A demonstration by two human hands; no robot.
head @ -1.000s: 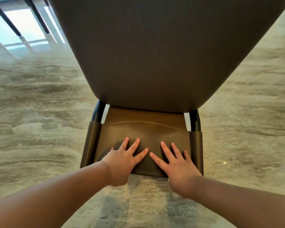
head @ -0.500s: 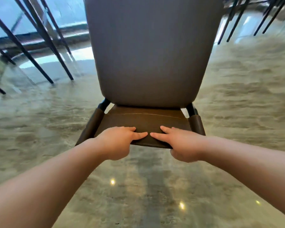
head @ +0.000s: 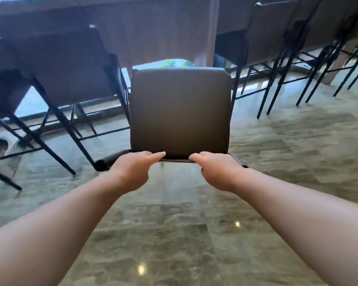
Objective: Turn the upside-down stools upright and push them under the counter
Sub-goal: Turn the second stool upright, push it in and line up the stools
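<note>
A brown leather stool stands upright in front of me, its flat seat facing up and stretching away toward the counter. My left hand grips the top edge of the stool's low backrest, fingers curled over it. My right hand grips the same edge a short way to the right. The backrest is seen edge-on between my hands, and the stool's legs are hidden below the seat.
Other stools with thin black legs stand along the counter: one at the left, several at the right. A gap lies between them straight ahead. Polished stone floor spreads below my arms.
My hands went from lying flat on the backrest to curling over its top edge. The stool has moved away from me toward the counter, which has come into view with the neighbouring stools.
</note>
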